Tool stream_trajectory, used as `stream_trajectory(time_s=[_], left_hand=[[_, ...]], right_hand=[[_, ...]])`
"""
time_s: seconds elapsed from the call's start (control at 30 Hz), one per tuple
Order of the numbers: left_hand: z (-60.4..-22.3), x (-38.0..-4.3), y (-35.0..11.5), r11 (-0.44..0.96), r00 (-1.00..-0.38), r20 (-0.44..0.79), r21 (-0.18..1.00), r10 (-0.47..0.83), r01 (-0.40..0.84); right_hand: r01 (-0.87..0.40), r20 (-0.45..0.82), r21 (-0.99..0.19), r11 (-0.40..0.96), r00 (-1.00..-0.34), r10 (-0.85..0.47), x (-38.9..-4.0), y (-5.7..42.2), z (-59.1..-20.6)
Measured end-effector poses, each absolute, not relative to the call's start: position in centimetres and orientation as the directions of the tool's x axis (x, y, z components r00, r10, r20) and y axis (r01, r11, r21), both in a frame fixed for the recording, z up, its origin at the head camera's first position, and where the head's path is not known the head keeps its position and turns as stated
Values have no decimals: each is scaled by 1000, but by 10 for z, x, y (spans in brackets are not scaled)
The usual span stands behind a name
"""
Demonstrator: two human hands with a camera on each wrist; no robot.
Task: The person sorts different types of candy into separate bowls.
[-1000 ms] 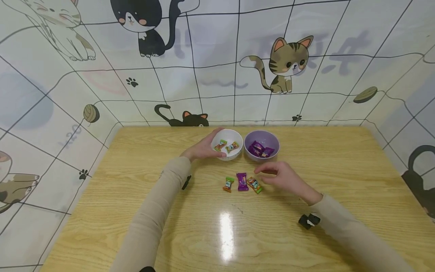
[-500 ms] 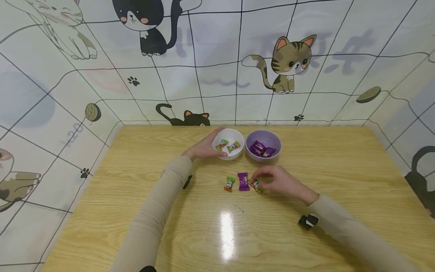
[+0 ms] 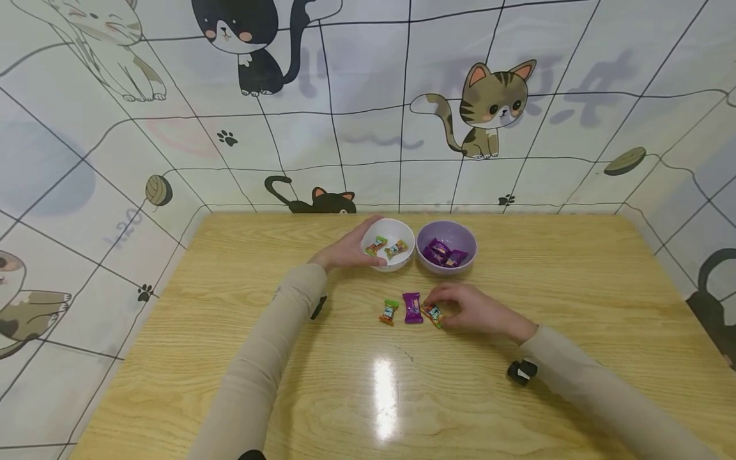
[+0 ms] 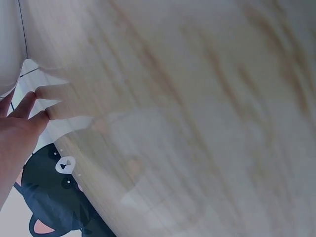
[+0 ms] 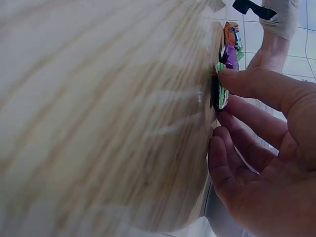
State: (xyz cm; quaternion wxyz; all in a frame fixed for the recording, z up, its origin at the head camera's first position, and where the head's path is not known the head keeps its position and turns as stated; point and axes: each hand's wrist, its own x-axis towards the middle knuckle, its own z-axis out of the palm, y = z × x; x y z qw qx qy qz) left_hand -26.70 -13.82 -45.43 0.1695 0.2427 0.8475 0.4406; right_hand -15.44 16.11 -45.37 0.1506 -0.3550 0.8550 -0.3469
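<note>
Right hand (image 3: 474,311) has lowered and pinches the rightmost loose candy (image 3: 432,314), left hand (image 3: 347,250) holds white bowl (image 3: 395,230); apparent pickup calls for lifting.

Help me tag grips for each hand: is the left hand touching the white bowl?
Touching. The head view shows it: the left hand curls around the side of the white bowl, its thumb lying across the bowl's near edge.

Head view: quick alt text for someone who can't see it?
The right hand pinches an orange-green candy on a wooden table, near a purple candy and another orange-green one. The left hand holds a white bowl with two candies; beside it stands a purple bowl of purple candies.
</note>
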Motion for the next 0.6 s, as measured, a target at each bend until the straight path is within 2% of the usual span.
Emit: stream_trajectory(time_s=[0.4, 0.6], left_hand=[[-454, -266, -136, 501, -826, -75, 824, 559, 264], [-454, -266, -137, 503, -827, -81, 825, 556, 257]], right_hand=[[-547, -16, -627, 555, -703, -711, -157, 156, -452], [-553, 20, -654, 517, -695, -719, -158, 154, -452]])
